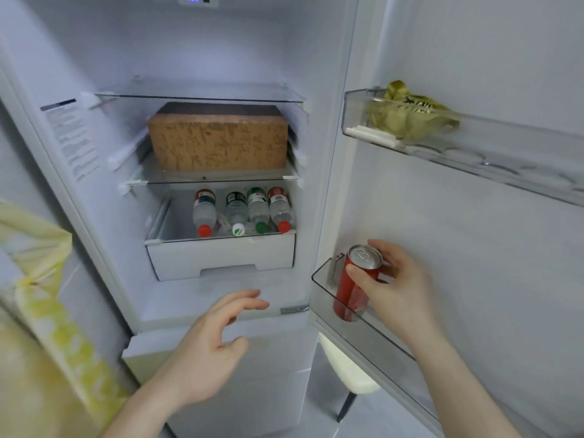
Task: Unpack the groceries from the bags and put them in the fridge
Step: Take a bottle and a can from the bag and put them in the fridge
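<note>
Four bottles [243,211] in drawer; one red can [355,287] gripped by right hand [395,286]; left hand [208,346] spread, empty.

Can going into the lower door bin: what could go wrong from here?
1. The can sits tilted at the bin's end wall; if the right hand lets go now, it may tip over.
2. The left hand hangs open, too far away to catch it.

red soda can [355,287] upright, slightly tilted, silver top unopened, lower part inside clear lower door bin [325,289] of open fridge [335,153]; four water bottles [241,211] lie in drawer, caps facing out
</note>
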Action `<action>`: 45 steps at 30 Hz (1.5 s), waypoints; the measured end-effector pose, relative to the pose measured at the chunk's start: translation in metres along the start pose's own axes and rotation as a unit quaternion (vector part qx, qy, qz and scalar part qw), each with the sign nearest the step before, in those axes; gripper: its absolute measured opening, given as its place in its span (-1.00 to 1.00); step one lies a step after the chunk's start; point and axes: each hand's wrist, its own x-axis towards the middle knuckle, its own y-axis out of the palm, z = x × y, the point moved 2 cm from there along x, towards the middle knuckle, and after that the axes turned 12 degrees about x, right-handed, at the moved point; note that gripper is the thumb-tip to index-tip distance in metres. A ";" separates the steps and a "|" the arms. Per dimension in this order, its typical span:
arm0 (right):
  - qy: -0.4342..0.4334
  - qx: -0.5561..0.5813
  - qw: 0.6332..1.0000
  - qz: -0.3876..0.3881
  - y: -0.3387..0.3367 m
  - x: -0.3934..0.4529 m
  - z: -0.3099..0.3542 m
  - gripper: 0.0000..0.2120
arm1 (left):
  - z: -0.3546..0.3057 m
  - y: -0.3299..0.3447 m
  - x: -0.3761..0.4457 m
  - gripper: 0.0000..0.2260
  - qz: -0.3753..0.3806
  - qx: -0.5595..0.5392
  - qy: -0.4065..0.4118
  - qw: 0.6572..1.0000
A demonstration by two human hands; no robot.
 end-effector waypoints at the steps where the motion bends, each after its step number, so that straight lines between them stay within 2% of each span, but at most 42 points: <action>1: 0.000 0.002 1.000 0.000 0.001 0.000 0.000 -0.56 | 0.001 -0.003 -0.001 -0.38 0.001 0.006 -0.001 1.000; 8: 0.008 0.017 1.000 -0.007 0.011 -0.004 0.002 -0.59 | 0.013 -0.030 0.009 -0.40 0.000 0.037 -0.002 0.999; 14: 0.010 0.010 1.000 -0.020 0.023 -0.003 0.005 -0.59 | 0.028 -0.035 0.020 -0.42 0.029 0.035 0.006 0.999; 19: 0.010 -0.006 0.999 -0.049 0.026 -0.007 0.010 -0.53 | 0.041 -0.043 0.032 -0.41 0.026 0.034 0.008 0.999; 23: -0.089 -0.028 0.991 -0.093 0.038 -0.028 0.033 -0.63 | 0.051 -0.050 0.040 -0.43 0.019 0.034 0.009 0.999; 27: -0.188 -0.054 0.981 -0.015 0.076 -0.057 0.043 -0.66 | 0.070 -0.054 0.037 -0.51 -0.015 0.091 0.000 0.996; 33: -0.234 0.002 0.972 -0.026 0.095 -0.056 0.049 -0.68 | 0.096 -0.069 -0.004 -0.52 -0.053 0.120 -0.061 0.989; 35: -0.249 0.005 0.968 0.022 0.111 -0.060 0.049 -0.74 | 0.103 -0.077 -0.021 -0.53 -0.072 0.117 -0.085 0.987; 37: -0.240 0.006 0.966 0.092 0.132 -0.068 0.042 -0.72 | 0.107 -0.082 -0.038 -0.55 -0.086 0.109 -0.112 0.984; 40: -0.177 -0.041 0.952 0.248 0.162 -0.074 0.017 -0.62 | 0.107 -0.084 -0.064 -0.53 -0.114 0.120 -0.141 0.976; 42: -0.127 -0.111 0.913 0.372 0.179 -0.075 0.001 -0.48 | 0.102 -0.082 -0.082 -0.51 -0.137 0.138 -0.161 0.968; 45: -0.067 -0.227 0.818 0.524 0.200 -0.078 -0.021 -0.27 | 0.089 -0.070 -0.118 -0.50 -0.142 0.165 -0.207 0.954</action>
